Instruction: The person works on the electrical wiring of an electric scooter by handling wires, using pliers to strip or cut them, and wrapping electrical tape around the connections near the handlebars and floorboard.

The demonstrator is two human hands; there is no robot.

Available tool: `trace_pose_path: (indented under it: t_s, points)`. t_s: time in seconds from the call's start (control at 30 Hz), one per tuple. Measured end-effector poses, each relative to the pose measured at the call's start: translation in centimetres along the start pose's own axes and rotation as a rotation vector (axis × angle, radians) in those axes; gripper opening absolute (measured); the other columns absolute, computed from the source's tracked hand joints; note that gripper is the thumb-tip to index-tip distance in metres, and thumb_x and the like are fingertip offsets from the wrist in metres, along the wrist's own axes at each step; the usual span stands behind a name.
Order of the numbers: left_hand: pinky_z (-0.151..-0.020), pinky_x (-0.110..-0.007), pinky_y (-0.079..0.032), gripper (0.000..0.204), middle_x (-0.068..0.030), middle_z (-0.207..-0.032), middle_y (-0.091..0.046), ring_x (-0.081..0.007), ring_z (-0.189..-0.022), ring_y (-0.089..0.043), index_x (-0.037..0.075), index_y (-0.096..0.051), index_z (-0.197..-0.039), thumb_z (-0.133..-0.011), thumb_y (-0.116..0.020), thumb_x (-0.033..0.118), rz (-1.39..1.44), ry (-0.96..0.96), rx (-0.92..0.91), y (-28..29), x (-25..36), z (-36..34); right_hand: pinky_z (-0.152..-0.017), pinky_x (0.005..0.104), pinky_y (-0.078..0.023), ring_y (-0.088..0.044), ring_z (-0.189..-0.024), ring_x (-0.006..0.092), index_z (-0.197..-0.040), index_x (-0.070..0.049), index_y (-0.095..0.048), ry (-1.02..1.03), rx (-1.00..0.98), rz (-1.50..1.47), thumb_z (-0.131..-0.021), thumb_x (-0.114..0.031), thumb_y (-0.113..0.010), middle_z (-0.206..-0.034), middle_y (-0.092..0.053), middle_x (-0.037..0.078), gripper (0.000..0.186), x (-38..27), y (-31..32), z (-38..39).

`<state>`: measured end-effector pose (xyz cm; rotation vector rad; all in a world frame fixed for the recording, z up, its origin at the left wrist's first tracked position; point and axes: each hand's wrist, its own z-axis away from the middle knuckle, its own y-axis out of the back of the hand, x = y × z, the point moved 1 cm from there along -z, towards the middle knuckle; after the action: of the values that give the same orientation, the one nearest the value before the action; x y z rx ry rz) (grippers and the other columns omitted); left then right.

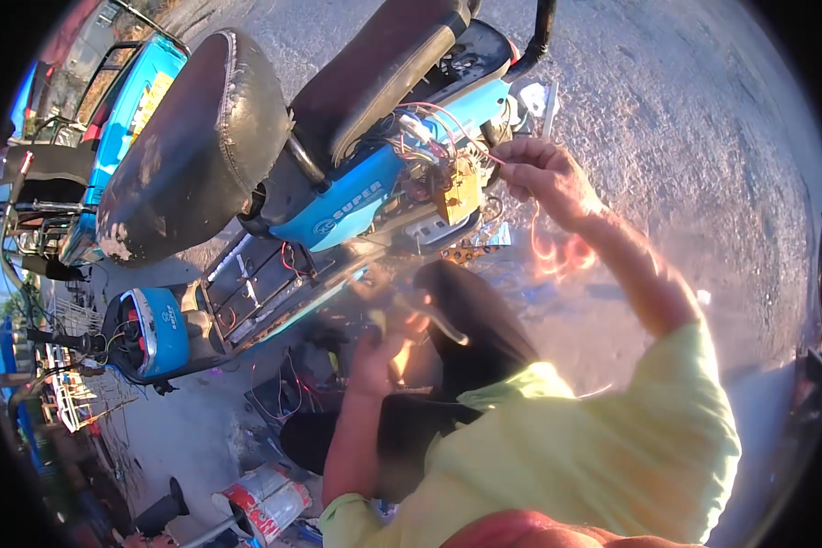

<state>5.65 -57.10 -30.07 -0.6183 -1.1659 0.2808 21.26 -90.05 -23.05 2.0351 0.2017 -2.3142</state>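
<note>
My right hand (546,178) is closed in a pinch on a thin pink wire (466,137), which runs back to a bundle of wires (418,142) on the side of a blue electric scooter (338,212). Just below the bundle is a tan box (460,194), close to my right fingertips. Lower down, over my lap, my left hand (379,358) is closed around a tool with a pale curved handle (440,321). Blur hides the tool's exact kind; its shape resembles pliers. A loose pinkish wire (537,239) hangs beneath my right hand, its lower end lost in glare.
The scooter's black seats (196,151) stand at upper left, with its open frame (256,279) and front panel (160,331) below. Loose wires (288,393) lie left of my knees. A red and white bucket (267,502) is at the lower left. Another blue vehicle (132,119) stands behind.
</note>
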Motion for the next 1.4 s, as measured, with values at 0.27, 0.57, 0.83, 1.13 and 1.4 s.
trace_pose_path:
  t_s: [0.27,0.57,0.83,1.13,1.4]
  points:
    - [-0.097,-0.031,-0.042,0.032,-0.0083,-0.121,-0.063,-0.0154,-0.107,-0.057,0.003,-0.066,-0.113,-0.082,-0.067,0.01,-0.319,0.118,-0.285,-8.5,-4.7,-10.2,-0.084,0.0303,-0.051,-0.064,-0.092,0.0124,-0.111,0.002,-0.066,0.014,0.11,0.125,-0.093,-0.019,-0.067,-0.098,-0.07,0.006,0.028,2.1,4.0,5.0]
    - [-0.088,-0.034,-0.049,0.031,-0.0073,-0.103,-0.066,-0.0199,-0.095,-0.062,0.004,-0.065,-0.115,-0.084,-0.066,0.008,-0.817,-0.249,-0.29,-13.0,-0.9,-12.7,-0.075,0.0235,-0.049,-0.058,-0.082,0.0053,-0.101,-0.002,-0.065,0.05,0.134,0.269,-0.093,-0.011,-0.069,-0.088,-0.064,-0.002,0.013,3.0,3.1,6.3]
    - [-0.084,-0.04,-0.05,0.028,-0.0182,-0.098,-0.067,-0.0318,-0.09,-0.065,0.0,-0.064,-0.111,-0.085,-0.069,0.011,-1.143,-0.295,-0.263,-12.6,-0.7,-13.0,-0.074,0.0336,-0.052,-0.064,-0.079,0.0154,-0.1,0.001,-0.069,0.008,0.172,0.301,-0.087,-0.023,-0.069,-0.085,-0.069,0.008,0.028,2.3,2.7,7.3]
    - [-0.088,-0.041,-0.052,0.029,-0.022,-0.108,-0.066,-0.0378,-0.101,-0.066,0.001,-0.067,-0.112,-0.088,-0.071,0.016,-1.157,-0.27,-0.229,-12.6,-0.6,-12.7,-0.072,0.0324,-0.051,-0.062,-0.077,0.0128,-0.1,0.002,-0.069,0.006,0.165,0.275,-0.087,-0.024,-0.069,-0.083,-0.068,0.006,0.029,2.5,2.4,7.4]
    - [-0.075,-0.041,-0.053,0.026,-0.0185,-0.09,-0.069,-0.0365,-0.086,-0.068,0.0,-0.067,-0.106,-0.089,-0.072,0.019,-1.33,-0.342,-0.137,-12.4,-1.3,-13.4,-0.074,0.0337,-0.052,-0.064,-0.078,0.0152,-0.099,0.001,-0.07,-0.032,0.158,0.329,-0.086,-0.026,-0.069,-0.085,-0.07,0.009,0.03,1.2,2.1,7.5]
